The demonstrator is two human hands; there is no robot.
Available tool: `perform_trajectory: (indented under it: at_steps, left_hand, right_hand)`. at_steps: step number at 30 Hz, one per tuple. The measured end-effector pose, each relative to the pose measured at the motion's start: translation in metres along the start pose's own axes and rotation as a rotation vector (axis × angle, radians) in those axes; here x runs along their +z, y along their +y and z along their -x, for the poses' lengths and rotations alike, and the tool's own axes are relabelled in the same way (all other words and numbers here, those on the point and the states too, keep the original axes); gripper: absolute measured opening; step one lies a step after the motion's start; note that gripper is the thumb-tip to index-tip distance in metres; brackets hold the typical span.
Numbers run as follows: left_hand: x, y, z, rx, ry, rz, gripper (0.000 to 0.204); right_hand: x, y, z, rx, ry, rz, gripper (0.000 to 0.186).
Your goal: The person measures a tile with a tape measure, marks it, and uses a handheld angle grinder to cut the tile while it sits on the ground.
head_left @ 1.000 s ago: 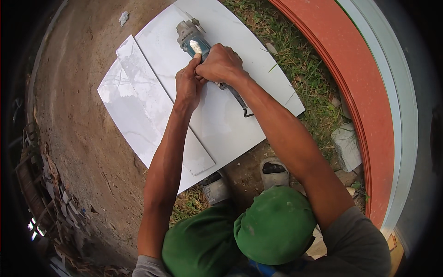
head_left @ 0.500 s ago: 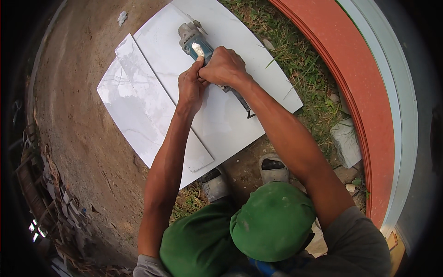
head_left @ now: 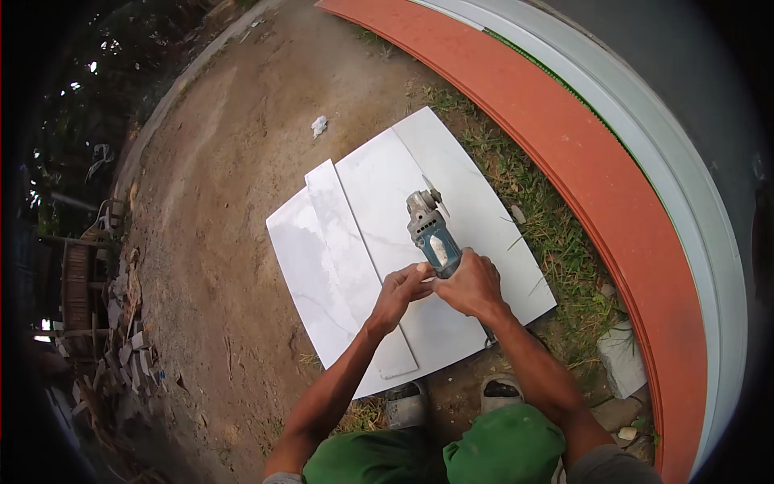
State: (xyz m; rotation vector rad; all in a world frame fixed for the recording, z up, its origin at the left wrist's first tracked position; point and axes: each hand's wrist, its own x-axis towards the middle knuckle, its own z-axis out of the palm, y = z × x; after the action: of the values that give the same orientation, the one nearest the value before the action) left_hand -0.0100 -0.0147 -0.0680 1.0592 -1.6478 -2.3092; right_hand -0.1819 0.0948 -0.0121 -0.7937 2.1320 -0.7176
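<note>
An angle grinder (head_left: 436, 244) with a dark teal body and a grey metal head is over a white, faintly grey-veined slab (head_left: 504, 274) on the ground. Its thin disc (head_left: 437, 196) stands edge-on at the far end, near the slab. My right hand (head_left: 472, 284) wraps round the body from the right. On the left side, my left hand (head_left: 403, 292) has thumb and fingers closed against the body close to the right hand; its fingertips are partly hidden. A narrow white strip (head_left: 360, 254) lies lengthwise on the slab, left of the grinder.
Bare brown soil (head_left: 218, 210) spreads left, with rubble (head_left: 133, 355) at its edge. Grass (head_left: 556, 234) and a pale stone block (head_left: 622, 360) border a raised red ledge (head_left: 564, 129) on the right. My sandalled feet (head_left: 405, 405) are at the slab's near edge.
My view has tilted up, so slab, grinder and hands appear lower and further right, with more ground showing beyond. Both hands keep their hold on the grinder.
</note>
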Motion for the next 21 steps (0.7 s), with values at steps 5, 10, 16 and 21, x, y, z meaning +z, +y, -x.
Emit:
perform_trajectory:
  at_steps: [5,10,16,21]
  left_hand:
    - [-0.008,-0.026,0.087,-0.108,0.095,-0.305,0.054]
    - [0.075,-0.02,0.153,-0.202,0.023,-0.358,0.035]
    - [0.093,0.009,0.201,-0.196,-0.055,-0.643,0.046]
    - [0.1,0.027,0.249,-0.192,-0.037,-0.61,0.052]
  right_hand:
    - [-0.008,0.034,0.051,0.018,-0.096,0.029,0.06]
    - [-0.024,0.053,0.089,0.026,-0.109,0.044,0.06]
    - [-0.035,0.052,0.108,-0.026,-0.128,0.032,0.062]
    - [-0.004,0.046,0.122,-0.096,-0.246,0.01,0.059]
